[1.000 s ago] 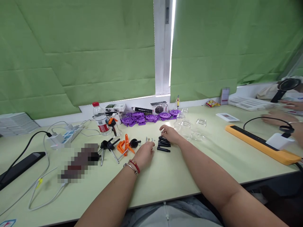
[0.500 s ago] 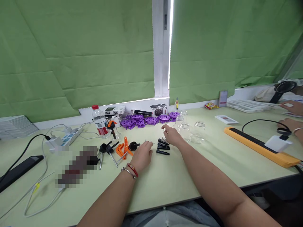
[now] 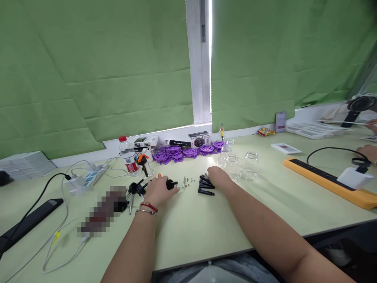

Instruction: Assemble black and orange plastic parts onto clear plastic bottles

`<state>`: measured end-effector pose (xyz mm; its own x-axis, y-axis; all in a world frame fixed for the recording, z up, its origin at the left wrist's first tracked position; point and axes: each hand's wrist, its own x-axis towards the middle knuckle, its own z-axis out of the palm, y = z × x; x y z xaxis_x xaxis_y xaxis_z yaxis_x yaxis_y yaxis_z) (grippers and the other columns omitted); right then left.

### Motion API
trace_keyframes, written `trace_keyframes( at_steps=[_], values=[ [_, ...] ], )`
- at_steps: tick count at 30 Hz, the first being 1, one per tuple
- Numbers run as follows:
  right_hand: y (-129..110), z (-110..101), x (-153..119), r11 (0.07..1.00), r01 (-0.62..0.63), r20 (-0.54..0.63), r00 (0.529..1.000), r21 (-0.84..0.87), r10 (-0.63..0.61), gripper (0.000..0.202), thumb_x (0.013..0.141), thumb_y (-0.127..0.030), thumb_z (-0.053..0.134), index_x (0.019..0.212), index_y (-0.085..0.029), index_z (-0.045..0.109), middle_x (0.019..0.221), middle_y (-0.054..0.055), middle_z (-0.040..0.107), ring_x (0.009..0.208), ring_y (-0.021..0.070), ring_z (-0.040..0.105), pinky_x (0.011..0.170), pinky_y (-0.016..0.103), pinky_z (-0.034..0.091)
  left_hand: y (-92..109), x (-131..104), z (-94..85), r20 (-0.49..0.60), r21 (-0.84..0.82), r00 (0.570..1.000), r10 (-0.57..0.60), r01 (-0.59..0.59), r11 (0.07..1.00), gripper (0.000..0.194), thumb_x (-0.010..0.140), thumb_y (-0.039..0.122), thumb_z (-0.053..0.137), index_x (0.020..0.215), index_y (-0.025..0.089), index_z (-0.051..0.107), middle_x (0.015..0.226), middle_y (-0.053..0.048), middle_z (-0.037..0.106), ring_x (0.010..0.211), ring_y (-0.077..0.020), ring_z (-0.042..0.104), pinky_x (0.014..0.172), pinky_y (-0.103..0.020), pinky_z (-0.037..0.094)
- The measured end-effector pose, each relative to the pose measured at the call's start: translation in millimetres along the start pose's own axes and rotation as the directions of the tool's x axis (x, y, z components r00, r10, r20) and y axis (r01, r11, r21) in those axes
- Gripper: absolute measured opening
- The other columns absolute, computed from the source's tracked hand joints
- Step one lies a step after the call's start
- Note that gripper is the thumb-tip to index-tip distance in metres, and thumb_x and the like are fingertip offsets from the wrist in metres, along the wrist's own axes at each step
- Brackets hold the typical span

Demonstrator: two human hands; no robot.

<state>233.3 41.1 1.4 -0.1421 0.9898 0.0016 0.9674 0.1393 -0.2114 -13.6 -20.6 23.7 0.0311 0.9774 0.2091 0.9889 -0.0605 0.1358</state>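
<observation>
My left hand (image 3: 158, 192) lies over the orange plastic parts, hiding most of them. Its thumb is stretched away from the fingers, and the black knob (image 3: 170, 184) of a clamp screw shows between them. To its right are small metal pins (image 3: 184, 182) and tiny brass-coloured bits (image 3: 187, 181). My right hand (image 3: 219, 179) is curled down on the table beside several black plastic pieces (image 3: 205, 192) and small springs (image 3: 207, 175). Its fingertips are hidden, so what they pinch does not show. Black clamp screws (image 3: 136, 188) with metal rods lie left of my left hand.
Purple plastic parts (image 3: 190, 152) line the back. Glass jars (image 3: 251, 163) stand right, a bottle (image 3: 129, 159) and an orange-and-black glass cutter-like item (image 3: 143, 163) left. An orange power strip (image 3: 324, 181) lies right. Cables (image 3: 66, 210) run left. Another person's hand (image 3: 368, 153) is far right.
My left hand has moved left from the small metal pins onto the orange parts. My right hand has curled lower beside the springs. The view has shifted slightly.
</observation>
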Motion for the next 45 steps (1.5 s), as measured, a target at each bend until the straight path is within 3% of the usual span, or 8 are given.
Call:
trace_keyframes(
  at_steps=[5, 10, 22, 25, 28, 33, 38, 45],
  values=[
    [5, 3, 3, 1.000, -0.005, -0.007, 1.000, 0.009, 0.005, 0.018, 0.072, 0.002, 0.048, 0.072, -0.015, 0.055, 0.072, 0.006, 0.055, 0.059, 0.0140, 0.053, 0.049, 0.023, 0.027, 4, 1, 6.3, 0.047, 0.041, 0.999, -0.017, 0.015, 0.999, 0.017, 0.072, 0.031, 0.057, 0.083, 0.018, 0.060, 0.089, -0.011, 0.066, 0.087, -0.0262, 0.060, 0.071, -0.032, 0.041],
    [9, 1, 4, 0.999, -0.014, -0.032, 0.999, 0.047, 0.015, 0.019, 0.071, 0.003, 0.049, 0.075, -0.015, 0.054, 0.071, 0.004, 0.052, 0.056, 0.0117, 0.048, 0.048, 0.023, 0.024, -2, 6, 10.9, 0.010, -0.016, 0.999, -0.034, 0.034, 0.999, 0.016, 0.070, 0.017, 0.053, 0.084, 0.017, 0.062, 0.089, -0.011, 0.066, 0.090, -0.0245, 0.059, 0.071, -0.029, 0.041],
    [0, -13, -5, 0.978, 0.074, -0.149, 0.988, 0.198, -0.045, 0.026, 0.080, -0.005, 0.044, 0.101, -0.014, 0.058, 0.096, 0.012, 0.060, 0.080, 0.0186, 0.057, 0.057, 0.024, 0.036, -12, 9, 14.9, -0.081, -0.407, 0.997, -0.009, -0.025, 0.913, 0.016, 0.069, 0.017, 0.055, 0.083, 0.018, 0.064, 0.082, -0.005, 0.065, 0.076, -0.0189, 0.059, 0.069, -0.029, 0.043],
    [-13, -12, -15, 0.881, 0.267, -0.290, 0.944, 0.390, -0.158, 0.026, 0.089, -0.019, 0.039, 0.104, -0.015, 0.060, 0.100, 0.012, 0.061, 0.088, 0.0198, 0.057, 0.070, 0.027, 0.041, -6, 7, 10.9, -0.252, -0.440, 0.968, 0.005, -0.119, 0.890, 0.021, 0.070, 0.018, 0.057, 0.090, 0.018, 0.064, 0.091, -0.006, 0.063, 0.084, -0.0200, 0.058, 0.077, -0.032, 0.044],
    [-28, -5, -26, 0.683, 0.414, -0.282, 0.910, 0.602, -0.303, 0.032, 0.090, -0.033, 0.040, 0.112, -0.018, 0.059, 0.097, 0.008, 0.063, 0.082, 0.0174, 0.058, 0.071, 0.029, 0.044, 6, 1, 4.2, -0.394, -0.452, 0.914, 0.100, -0.288, 0.844, 0.025, 0.072, 0.016, 0.055, 0.095, 0.019, 0.063, 0.094, -0.006, 0.059, 0.087, -0.0197, 0.057, 0.081, -0.034, 0.045],
    [-42, 8, -34, 0.421, 0.487, -0.261, 0.832, 0.765, -0.490, 0.031, 0.085, -0.031, 0.049, 0.114, -0.022, 0.058, 0.094, 0.003, 0.062, 0.075, 0.0131, 0.055, 0.069, 0.027, 0.044, 21, -7, 2.6, -0.428, -0.482, 0.856, 0.289, -0.487, 0.728, 0.030, 0.074, 0.011, 0.053, 0.102, 0.021, 0.060, 0.099, -0.007, 0.055, 0.095, -0.0189, 0.055, 0.084, -0.035, 0.045],
    [-41, 14, -29, 0.356, 0.436, -0.245, 0.848, 0.827, -0.471, 0.028, 0.080, -0.029, 0.055, 0.107, -0.020, 0.058, 0.085, 0.001, 0.059, 0.070, 0.0119, 0.051, 0.065, 0.026, 0.043, 21, -5, 11.1, -0.384, -0.602, 0.902, 0.196, -0.405, 0.688, 0.044, 0.070, 0.014, 0.058, 0.113, 0.022, 0.053, 0.117, -0.009, 0.044, 0.096, -0.0179, 0.055, 0.079, -0.033, 0.049],
    [-43, 18, -30, 0.400, 0.407, -0.198, 0.860, 0.821, -0.470, 0.020, 0.078, -0.023, 0.055, 0.097, -0.021, 0.053, 0.079, -0.001, 0.056, 0.066, 0.0108, 0.051, 0.063, 0.024, 0.042, 22, -6, 8.4, -0.283, -0.607, 0.936, 0.209, -0.344, 0.716, 0.032, 0.069, 0.013, 0.054, 0.100, 0.020, 0.054, 0.100, -0.005, 0.053, 0.090, -0.0175, 0.055, 0.077, -0.033, 0.046]
  ],
)
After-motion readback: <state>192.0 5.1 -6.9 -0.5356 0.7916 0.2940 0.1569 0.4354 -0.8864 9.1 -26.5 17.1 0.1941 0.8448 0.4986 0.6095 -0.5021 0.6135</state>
